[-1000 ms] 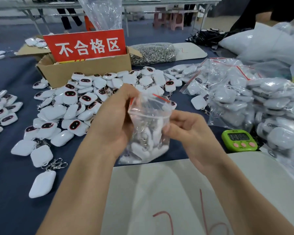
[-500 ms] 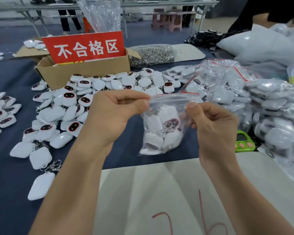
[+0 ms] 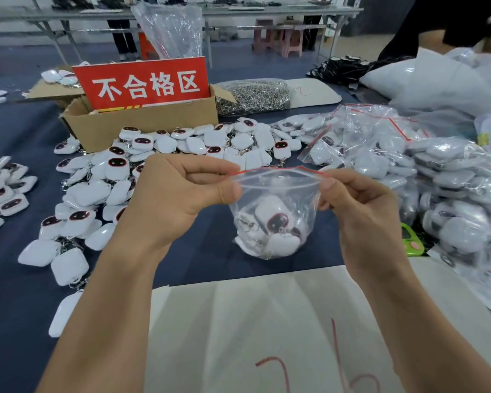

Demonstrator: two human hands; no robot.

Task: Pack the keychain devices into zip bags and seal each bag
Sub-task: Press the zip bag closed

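A clear zip bag (image 3: 278, 194) hangs above the dark worktop (image 3: 17, 293), mouth up and bottom down, its red-edged zip strip running left to right between the two hands. The left hand (image 3: 176, 197) has its grip pinched on the strip's left end, and the right hand (image 3: 360, 211) has its grip pinched on the right end. White keychain devices (image 3: 277, 222) sit heaped in the bag's bottom, one dark face turned toward the camera. A loose pile (image 3: 165, 146) lies behind.

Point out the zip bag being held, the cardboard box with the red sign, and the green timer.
zip bag (image 3: 278, 194), head view, clear wall just below the mouth.
cardboard box (image 3: 142, 129), head view, its front wall.
green timer (image 3: 408, 233), head view, visible green casing.
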